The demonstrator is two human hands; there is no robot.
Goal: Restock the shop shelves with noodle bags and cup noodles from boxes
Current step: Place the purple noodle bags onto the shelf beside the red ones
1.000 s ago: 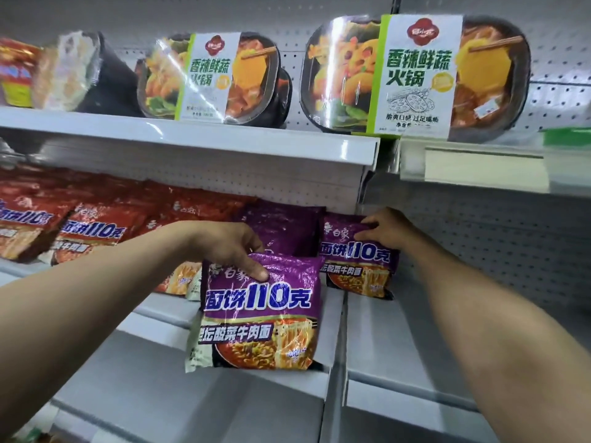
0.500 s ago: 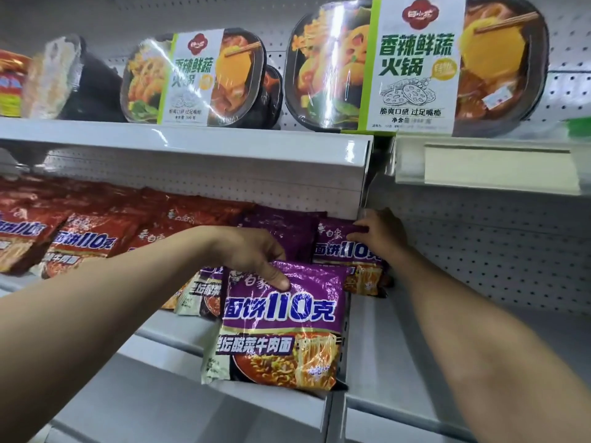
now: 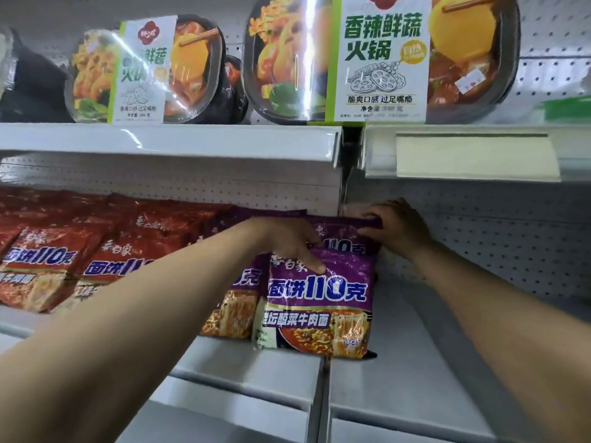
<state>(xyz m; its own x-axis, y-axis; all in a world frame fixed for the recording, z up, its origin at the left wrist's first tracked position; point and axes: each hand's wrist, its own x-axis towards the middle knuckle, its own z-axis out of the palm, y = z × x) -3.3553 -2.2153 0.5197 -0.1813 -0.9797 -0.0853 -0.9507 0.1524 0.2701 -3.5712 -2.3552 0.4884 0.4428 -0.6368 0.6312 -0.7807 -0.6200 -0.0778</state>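
The left grip (image 3: 295, 247) and right grip (image 3: 398, 228) are bare, as are the left forearm (image 3: 134, 318) and right forearm (image 3: 499, 330).

Glossy plastic noodle bags (image 3: 319, 302), matt perforated shelf backing (image 3: 479, 238)

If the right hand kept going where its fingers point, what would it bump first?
Most likely the rear purple noodle bag: the right hand grips its top edge, fingers pointing left and inward. Past it comes the holed back wall, though depth is unclear.
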